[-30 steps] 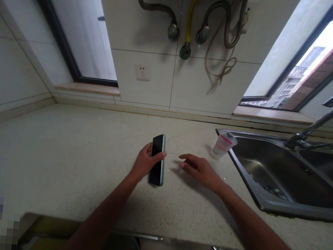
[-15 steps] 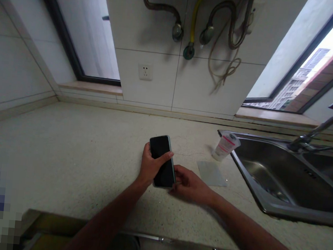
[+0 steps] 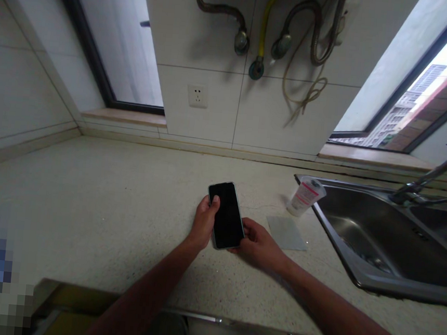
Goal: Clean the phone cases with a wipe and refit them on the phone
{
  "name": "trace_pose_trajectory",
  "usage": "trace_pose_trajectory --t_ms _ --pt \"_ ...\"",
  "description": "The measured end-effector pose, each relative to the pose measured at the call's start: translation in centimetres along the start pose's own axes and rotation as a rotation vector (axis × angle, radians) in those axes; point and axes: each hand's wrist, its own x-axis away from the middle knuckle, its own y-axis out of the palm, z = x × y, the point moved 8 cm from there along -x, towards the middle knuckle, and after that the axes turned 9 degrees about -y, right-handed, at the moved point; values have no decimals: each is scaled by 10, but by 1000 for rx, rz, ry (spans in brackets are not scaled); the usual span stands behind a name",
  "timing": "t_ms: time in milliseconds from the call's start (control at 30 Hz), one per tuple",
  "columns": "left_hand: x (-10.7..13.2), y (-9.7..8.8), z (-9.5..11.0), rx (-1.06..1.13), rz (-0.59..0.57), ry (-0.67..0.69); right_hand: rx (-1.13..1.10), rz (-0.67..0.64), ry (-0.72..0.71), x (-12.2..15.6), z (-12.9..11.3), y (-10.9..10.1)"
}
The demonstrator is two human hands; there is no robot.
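Observation:
A black smartphone (image 3: 226,215) with a pale green edge lies face up across my hands, its screen dark. My left hand (image 3: 204,223) holds it from the left side, with the thumb over the upper left of the screen. My right hand (image 3: 258,244) grips the lower right edge, and its fingers are partly hidden behind the phone. A thin translucent square sheet (image 3: 286,233) lies on the speckled stone countertop (image 3: 87,202), just right of my right hand.
A plastic cup with a pink label (image 3: 306,197) lies tilted beside the steel double sink's rim (image 3: 333,234). A faucet (image 3: 429,177) rises behind the sink. Hoses (image 3: 261,30) and a wall socket (image 3: 197,96) are on the tiled wall, between windows.
The phone has turned from upright on its edge to lying flat, screen up. My right hand has moved left onto its lower edge. The translucent sheet now shows on the counter.

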Motion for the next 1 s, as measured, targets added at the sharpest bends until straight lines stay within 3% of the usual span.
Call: trace_pose_trajectory --t_ms 233,800,1000 --pt "-2 -4 -4 84 27 -93 -10 -70 0 -1 0 3" --pt "-4 -6 -1 87 37 -37 -46 -138 -65 -1 -5 7" --pt "-1 -4 -6 75 40 -104 -152 -155 -37 -2 -4 11"
